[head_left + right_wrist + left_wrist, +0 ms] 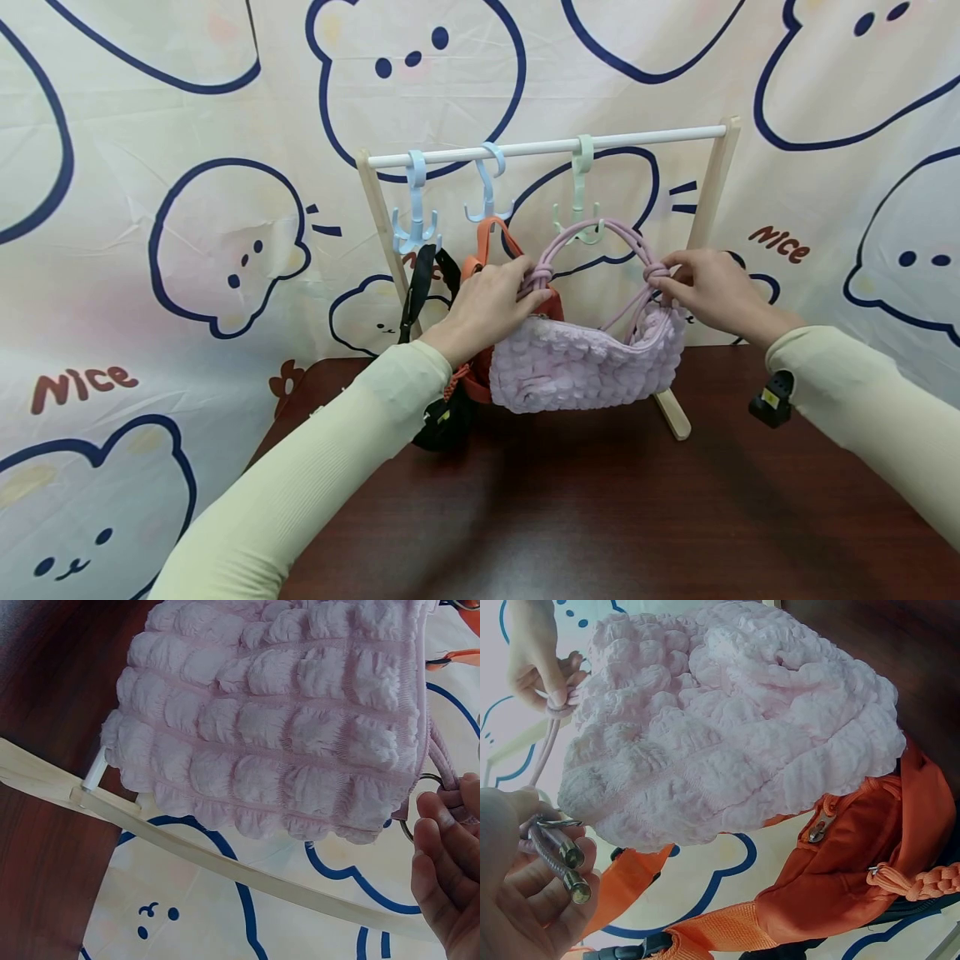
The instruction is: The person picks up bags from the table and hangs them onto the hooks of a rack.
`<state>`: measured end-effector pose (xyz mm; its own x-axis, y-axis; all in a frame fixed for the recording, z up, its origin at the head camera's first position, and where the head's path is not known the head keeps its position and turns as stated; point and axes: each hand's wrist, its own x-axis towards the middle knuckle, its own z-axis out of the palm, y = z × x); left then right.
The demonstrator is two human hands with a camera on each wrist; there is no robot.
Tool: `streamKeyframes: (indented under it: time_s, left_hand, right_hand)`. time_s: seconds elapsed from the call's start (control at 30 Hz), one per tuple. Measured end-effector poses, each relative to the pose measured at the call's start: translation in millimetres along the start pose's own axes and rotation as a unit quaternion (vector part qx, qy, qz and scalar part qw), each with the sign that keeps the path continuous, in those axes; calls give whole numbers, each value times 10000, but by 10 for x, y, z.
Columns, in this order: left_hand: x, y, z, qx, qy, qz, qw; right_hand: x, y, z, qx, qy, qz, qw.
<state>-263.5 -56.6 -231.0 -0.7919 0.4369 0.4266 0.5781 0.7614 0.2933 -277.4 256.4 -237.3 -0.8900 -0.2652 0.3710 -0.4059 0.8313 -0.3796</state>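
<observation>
One rack (711, 192) stands on one table (600, 517), and three hooks hang from its rail: two blue hooks (415, 208) (487, 187) and one green hook (579, 196). Three bags hang there: one pink bag (577, 367), one orange bag (491, 333) and one black bag (435, 408). Two hands are in view, the left hand (491, 304) and the right hand (708, 287), and the pink bag carries two knots (542, 277) (655, 272) on its cords, one by each hand.
</observation>
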Motion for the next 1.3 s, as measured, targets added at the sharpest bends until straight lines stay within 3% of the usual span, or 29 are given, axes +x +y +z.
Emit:
streamKeyframes:
  time_s: [0.9,1.3]
  left_hand:
    - [-67,-39,103,-78,-132,-185,9997]
    - [-81,-59,139,-48,-113,-108,9999]
  right_hand:
    - [-28,38,100,-60,65,-56,9999]
    - [-32,35,120,-42,68,-90,9999]
